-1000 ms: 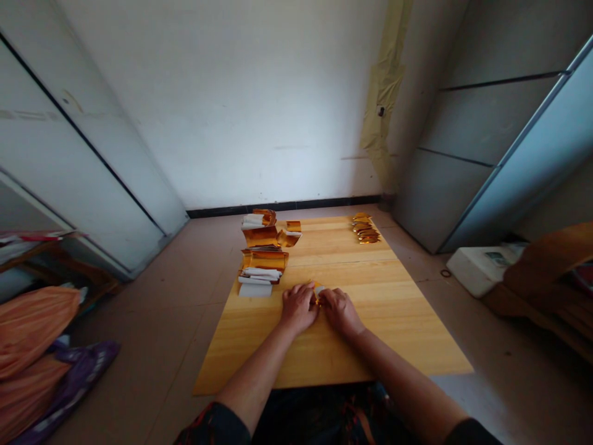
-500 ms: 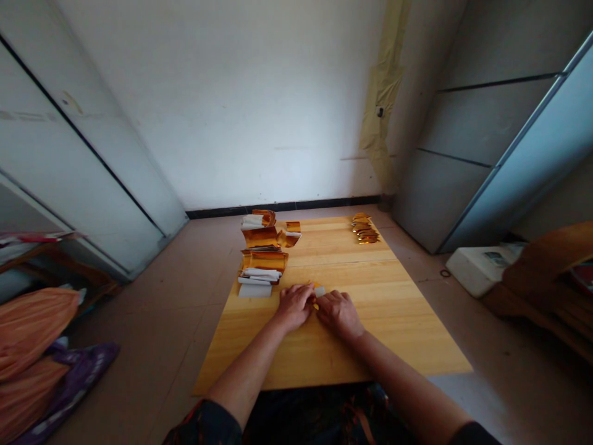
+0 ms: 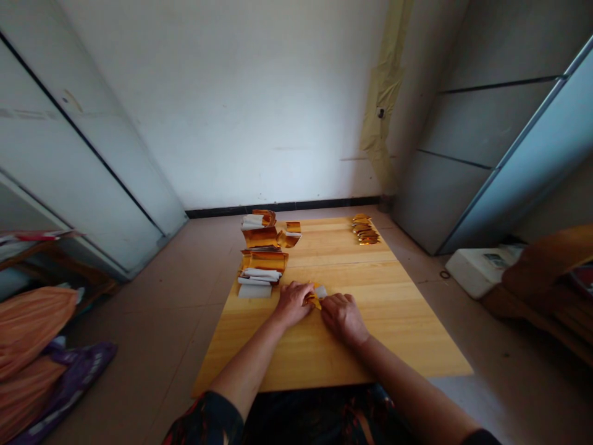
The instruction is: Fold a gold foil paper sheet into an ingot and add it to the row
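Observation:
A sheet of gold foil paper (image 3: 314, 299), partly folded and with a pale grey-white patch at its far side, lies between my hands on the wooden table (image 3: 398, 334). My left hand (image 3: 294, 303) is closed on its left part, fingers curled over the gold. At the right edge of the paper, my right hand (image 3: 343, 316) is closed with its fingers bent down; the fingertips pinch there, partly hidden. Stacks of gold foil sheets with white backs (image 3: 264, 259) sit beyond my left hand.
Folded gold pieces (image 3: 365, 229) form a row at the table's far right corner. One small gold sheet (image 3: 293, 227) lies near the far edge. Orange and purple bags (image 3: 41, 364) are on the left, a white box (image 3: 475, 270) on the right. Behind stands a wall (image 3: 278, 111).
My right hand has shifted slightly right, away from my left. More of the gold paper shows between them now.

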A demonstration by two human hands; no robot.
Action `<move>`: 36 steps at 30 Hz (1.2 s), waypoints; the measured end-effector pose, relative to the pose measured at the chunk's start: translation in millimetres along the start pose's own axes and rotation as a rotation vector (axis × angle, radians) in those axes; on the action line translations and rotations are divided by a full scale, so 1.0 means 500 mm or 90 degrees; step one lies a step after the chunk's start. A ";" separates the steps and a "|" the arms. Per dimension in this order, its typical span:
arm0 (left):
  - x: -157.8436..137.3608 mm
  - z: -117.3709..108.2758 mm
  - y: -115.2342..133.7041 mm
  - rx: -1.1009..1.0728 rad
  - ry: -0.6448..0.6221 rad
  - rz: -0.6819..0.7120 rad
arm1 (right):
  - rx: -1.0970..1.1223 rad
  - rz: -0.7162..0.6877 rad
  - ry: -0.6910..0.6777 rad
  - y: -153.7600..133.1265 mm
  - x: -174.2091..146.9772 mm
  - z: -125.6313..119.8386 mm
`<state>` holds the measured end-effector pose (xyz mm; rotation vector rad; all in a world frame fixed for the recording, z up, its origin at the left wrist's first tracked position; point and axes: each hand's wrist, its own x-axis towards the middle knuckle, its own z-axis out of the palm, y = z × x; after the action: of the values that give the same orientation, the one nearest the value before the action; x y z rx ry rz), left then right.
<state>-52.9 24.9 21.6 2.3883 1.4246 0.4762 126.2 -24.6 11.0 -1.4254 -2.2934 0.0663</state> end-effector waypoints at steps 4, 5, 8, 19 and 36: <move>-0.002 0.004 -0.003 -0.004 -0.001 0.020 | -0.049 -0.026 0.035 -0.005 -0.007 0.004; -0.002 0.006 -0.003 -0.005 0.003 0.023 | -0.059 -0.028 0.040 -0.007 -0.007 0.004; -0.001 0.014 -0.005 -0.012 0.029 0.010 | -0.084 -0.020 0.040 -0.014 -0.002 0.006; -0.004 0.034 0.006 0.048 0.098 0.023 | -0.114 0.066 -0.040 -0.004 0.027 0.010; 0.009 0.004 -0.014 0.123 0.077 0.184 | -0.118 -0.091 -0.136 0.075 0.061 -0.044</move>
<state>-55.4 31.8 17.2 2.7836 1.2252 0.5864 154.8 15.5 31.1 -1.3965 -2.6300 -0.0398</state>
